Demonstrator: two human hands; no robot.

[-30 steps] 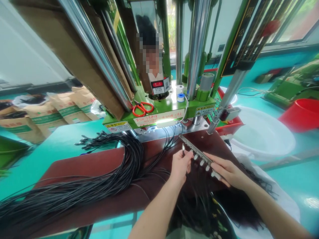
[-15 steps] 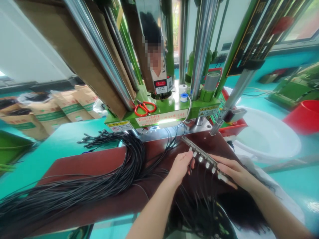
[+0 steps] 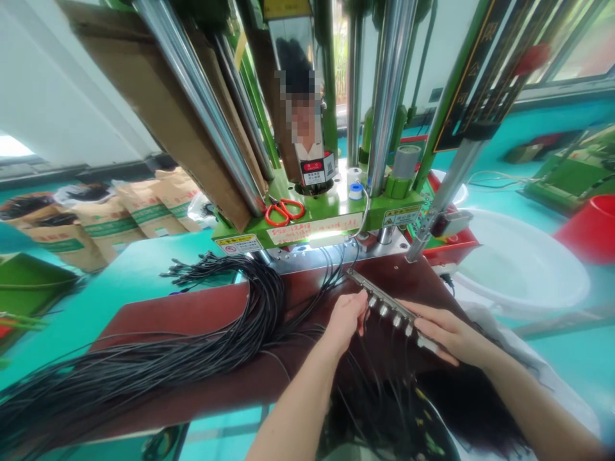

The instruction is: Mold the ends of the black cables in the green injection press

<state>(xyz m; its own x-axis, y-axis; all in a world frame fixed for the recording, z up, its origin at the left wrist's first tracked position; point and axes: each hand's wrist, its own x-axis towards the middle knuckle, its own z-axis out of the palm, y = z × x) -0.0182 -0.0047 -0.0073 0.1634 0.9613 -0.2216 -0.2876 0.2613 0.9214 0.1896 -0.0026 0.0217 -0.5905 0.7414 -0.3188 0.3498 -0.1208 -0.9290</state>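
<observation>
A long metal mould bar, with several pale connector ends along its near edge, lies slantwise above the brown table. My right hand grips its near right end, fingers on top and thumb underneath. Close to the bar's left part, my left hand is closed in a pinch on what looks like a black cable, mostly hidden by the fingers. Thin black cables hang from the connectors toward my lap. A thick bundle of black cables curves across the table to the left.
A green press with steel columns stands just beyond the bar. Red-handled scissors and a blue-and-white tape roll lie on it. A white tub is at right, paper sacks at left. The brown tabletop carries the cables.
The whole view has shifted slightly. My left hand has drawn a little away from the bar's connectors, still pinching. My right hand keeps its hold on the bar.
</observation>
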